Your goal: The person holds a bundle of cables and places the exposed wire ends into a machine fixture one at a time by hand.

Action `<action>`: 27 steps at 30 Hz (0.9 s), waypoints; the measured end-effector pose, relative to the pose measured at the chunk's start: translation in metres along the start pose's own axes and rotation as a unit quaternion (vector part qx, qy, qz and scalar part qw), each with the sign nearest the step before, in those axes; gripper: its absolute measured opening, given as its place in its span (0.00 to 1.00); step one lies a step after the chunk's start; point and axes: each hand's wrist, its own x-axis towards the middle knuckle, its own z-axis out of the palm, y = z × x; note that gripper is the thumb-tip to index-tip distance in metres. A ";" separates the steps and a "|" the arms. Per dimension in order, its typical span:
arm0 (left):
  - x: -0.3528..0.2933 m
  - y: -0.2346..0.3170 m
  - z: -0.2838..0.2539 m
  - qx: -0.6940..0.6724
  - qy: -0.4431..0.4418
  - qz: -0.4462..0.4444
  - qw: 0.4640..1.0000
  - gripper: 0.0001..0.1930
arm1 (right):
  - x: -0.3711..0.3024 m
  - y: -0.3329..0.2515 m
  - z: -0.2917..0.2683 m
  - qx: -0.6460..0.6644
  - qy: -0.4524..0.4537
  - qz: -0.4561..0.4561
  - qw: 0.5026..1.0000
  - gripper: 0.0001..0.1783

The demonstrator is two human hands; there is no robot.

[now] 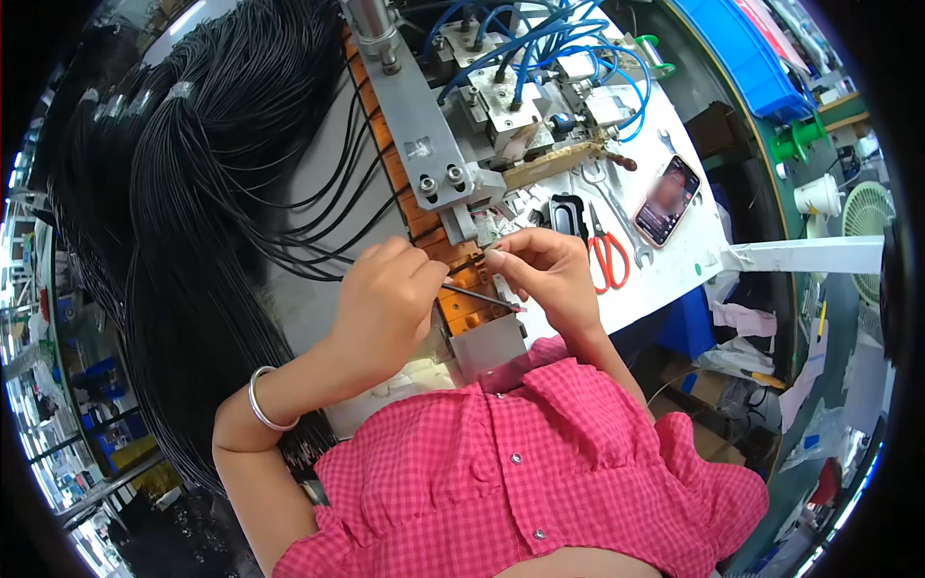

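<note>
My left hand (381,299) is closed, fingers pressed together, at the left side of an orange slotted track (453,258). From its fingers a black cable (479,296) sticks out to the right across the track, ending in a small reddish tip. On the track's other side my right hand (549,275) pinches with thumb and forefinger, touching or nearly touching the track; what lies between the fingertips is too small to make out. More black cables (332,207) run from the left into the track farther up.
A thick bundle of black cables (183,173) fills the left. Behind the track stands a metal machine (414,125) with blue air tubes (540,39). To the right lie red-handled scissors (607,255), a wrench (626,217), a black tray (567,214) and a phone (667,202).
</note>
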 end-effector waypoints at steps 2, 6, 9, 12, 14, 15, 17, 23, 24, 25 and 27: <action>0.001 0.004 0.000 -0.016 0.010 -0.001 1.000 0.09 | -0.001 -0.001 -0.002 0.021 -0.006 0.035 0.999 0.04; 0.003 0.007 -0.003 -0.020 0.027 -0.005 0.999 0.08 | -0.001 -0.001 -0.001 0.010 0.012 0.027 1.000 0.04; 0.004 0.006 -0.002 -0.018 0.041 -0.003 0.999 0.07 | -0.001 -0.003 0.002 0.061 0.001 0.029 0.998 0.03; 0.003 0.007 -0.001 -0.014 0.057 0.004 0.998 0.08 | 0.000 -0.006 -0.002 0.134 -0.054 0.078 0.987 0.03; 0.003 0.007 -0.001 -0.024 0.056 0.013 0.998 0.07 | 0.000 -0.007 -0.003 0.170 -0.082 0.102 0.977 0.03; 0.003 0.007 -0.002 -0.029 0.056 0.017 0.998 0.07 | 0.000 -0.009 -0.003 0.157 -0.099 0.115 0.976 0.03; 0.002 0.005 0.000 -0.024 0.055 0.014 0.998 0.07 | -0.001 -0.012 -0.002 0.130 -0.133 0.142 0.972 0.04; 0.001 0.005 0.000 -0.027 0.048 0.003 0.998 0.07 | 0.000 -0.009 -0.002 -0.010 -0.048 0.015 0.999 0.04; 0.001 0.005 0.000 -0.027 0.048 0.003 0.998 0.07 | 0.000 -0.009 -0.002 -0.014 -0.039 0.015 0.999 0.05; 0.001 0.005 0.001 -0.032 0.049 0.004 0.998 0.07 | 0.000 -0.009 -0.001 -0.017 -0.030 0.016 0.999 0.05; 0.001 0.005 0.002 -0.042 0.050 0.004 0.998 0.06 | -0.002 -0.008 0.003 -0.038 -0.020 -0.012 0.999 0.05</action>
